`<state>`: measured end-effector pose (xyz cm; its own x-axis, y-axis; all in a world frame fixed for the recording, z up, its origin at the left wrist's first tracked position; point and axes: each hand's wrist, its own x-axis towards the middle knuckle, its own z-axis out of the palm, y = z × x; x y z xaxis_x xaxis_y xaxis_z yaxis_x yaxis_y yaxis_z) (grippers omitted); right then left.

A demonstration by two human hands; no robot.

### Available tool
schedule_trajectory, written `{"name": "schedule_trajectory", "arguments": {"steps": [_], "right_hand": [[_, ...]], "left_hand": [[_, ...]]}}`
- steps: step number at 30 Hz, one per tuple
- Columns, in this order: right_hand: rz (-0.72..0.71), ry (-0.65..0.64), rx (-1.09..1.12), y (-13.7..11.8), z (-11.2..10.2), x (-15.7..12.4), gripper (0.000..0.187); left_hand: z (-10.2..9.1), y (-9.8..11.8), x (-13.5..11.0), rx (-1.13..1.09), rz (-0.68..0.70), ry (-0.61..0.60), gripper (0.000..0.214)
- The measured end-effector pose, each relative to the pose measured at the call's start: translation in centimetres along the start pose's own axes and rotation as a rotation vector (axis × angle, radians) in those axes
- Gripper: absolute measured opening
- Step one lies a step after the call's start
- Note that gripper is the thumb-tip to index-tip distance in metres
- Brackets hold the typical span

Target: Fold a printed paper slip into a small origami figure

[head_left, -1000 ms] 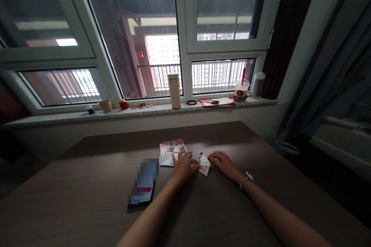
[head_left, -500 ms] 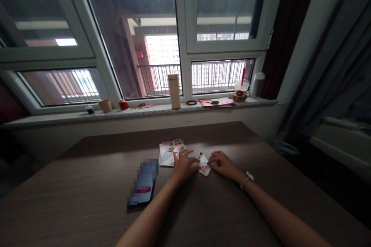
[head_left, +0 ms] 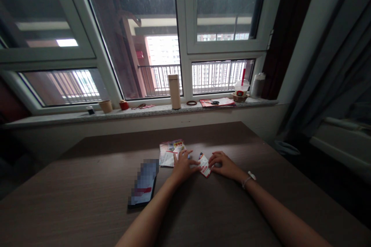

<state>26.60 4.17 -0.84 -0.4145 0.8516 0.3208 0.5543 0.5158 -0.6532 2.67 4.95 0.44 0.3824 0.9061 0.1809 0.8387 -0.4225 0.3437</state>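
A small folded paper (head_left: 205, 165), white with red print and a dark corner, lies on the table between my hands. My left hand (head_left: 184, 167) has thumb and forefinger at its left edge, the other fingers fanned out over some printed flyers (head_left: 168, 157). At the right edge of the folded paper, my right hand (head_left: 222, 165) pinches with bent fingers; its wrist wears a pale band. To the left of my left forearm lies a phone (head_left: 145, 185), its screen blurred out. The undersides of my fingertips are hidden.
Along the windowsill (head_left: 150, 111) stand a beige thermos (head_left: 174, 92), a paper cup (head_left: 106, 106), a red spool (head_left: 124, 104) and a drink cup with a red straw (head_left: 241, 87). Scissors (head_left: 215, 102) rest on papers there. The brown table (head_left: 87, 177) fills the foreground.
My right fingers have shifted very slightly along the folded paper's right edge, showing a little more print. Otherwise the hands, paper and phone stay in place.
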Motion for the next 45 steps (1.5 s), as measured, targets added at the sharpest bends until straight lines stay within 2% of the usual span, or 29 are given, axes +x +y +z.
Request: {"name": "schedule_trajectory", "arguments": {"steps": [11, 17, 24, 33, 39, 45], "right_hand": [[0.004, -0.008, 0.008, 0.2, 0.1, -0.1, 0.009], [0.035, -0.006, 0.014, 0.0, 0.1, -0.1, 0.009], [0.001, -0.023, 0.018, -0.3, -0.3, -0.1, 0.012], [-0.006, -0.006, 0.021, -0.6, -0.2, 0.0, 0.017], [0.031, 0.025, -0.008, -1.1, -0.3, -0.2, 0.02], [0.097, 0.115, -0.041, -1.6, 0.1, -0.3, 0.025]], "left_hand": [[-0.4, 0.1, 0.0, 0.006, -0.02, -0.049, 0.035], [-0.4, 0.2, 0.1, -0.016, -0.033, -0.028, 0.031], [-0.4, 0.8, -0.1, -0.033, -0.062, 0.021, 0.027], [-0.1, 0.9, -0.2, -0.019, -0.071, 0.024, 0.023], [-0.1, 0.6, -0.4, -0.031, -0.034, 0.025, 0.02], [0.2, 0.3, -0.3, -0.034, -0.003, 0.03, 0.021]]}}
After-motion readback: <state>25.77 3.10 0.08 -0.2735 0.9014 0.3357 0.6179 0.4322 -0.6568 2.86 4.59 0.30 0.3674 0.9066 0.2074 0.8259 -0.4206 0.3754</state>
